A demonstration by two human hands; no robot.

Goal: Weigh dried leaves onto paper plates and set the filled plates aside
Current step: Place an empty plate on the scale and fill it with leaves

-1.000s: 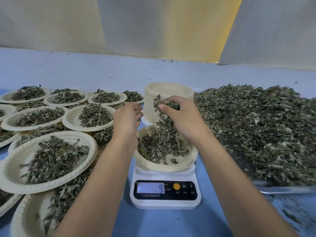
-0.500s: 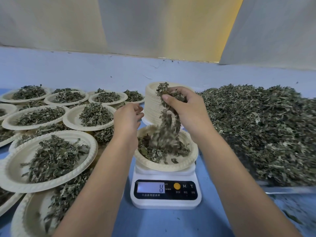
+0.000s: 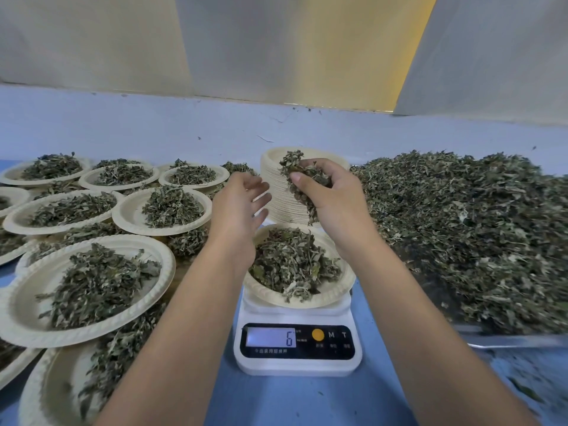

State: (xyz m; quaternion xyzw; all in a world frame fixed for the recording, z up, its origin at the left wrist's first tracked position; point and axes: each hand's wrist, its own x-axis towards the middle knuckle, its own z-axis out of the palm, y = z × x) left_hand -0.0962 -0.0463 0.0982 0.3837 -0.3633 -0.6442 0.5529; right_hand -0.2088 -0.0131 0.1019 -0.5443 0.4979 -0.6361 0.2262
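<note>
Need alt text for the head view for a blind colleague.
The right hand holds a clump of dried leaves above a leaf-filled paper plate on a white scale, while the left hand hovers open beside it. Filled plates crowd the left, a stack of empty plates stands behind the scale, and a loose leaf heap lies right.

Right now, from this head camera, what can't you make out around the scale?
Head view only:
- Scale label under the display: too small to read.
- Lower filled plates: mostly hidden by plates stacked above.
- Leaf pile: cut off by the right edge.
- Weighing plate: left rim behind the left forearm.
</note>
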